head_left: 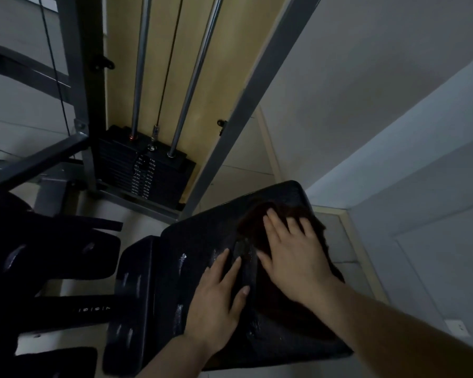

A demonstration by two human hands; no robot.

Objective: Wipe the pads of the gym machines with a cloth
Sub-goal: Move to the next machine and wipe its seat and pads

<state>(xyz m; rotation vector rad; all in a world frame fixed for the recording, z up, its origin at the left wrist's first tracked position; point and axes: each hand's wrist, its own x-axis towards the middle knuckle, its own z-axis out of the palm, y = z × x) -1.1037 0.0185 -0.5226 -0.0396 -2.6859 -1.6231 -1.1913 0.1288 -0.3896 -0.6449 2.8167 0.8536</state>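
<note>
A black padded seat [202,236] of a gym machine fills the lower middle of the head view, its surface wet and shiny in places. A dark brown cloth [257,227] lies spread on the pad's right half. My right hand [292,252] presses flat on the cloth, fingers apart and pointing up-left. My left hand [219,298] rests flat on the bare pad just left of the cloth, fingers spread, with its fingertips at the cloth's edge. Part of the cloth is hidden under my right hand and forearm.
A black weight stack [145,170] with chrome guide rods [194,75] and a cable stands behind the seat in a grey steel frame [246,105]. Dark machine parts and an adjustment bar [74,309] lie at the left. A white wall [393,132] is close on the right.
</note>
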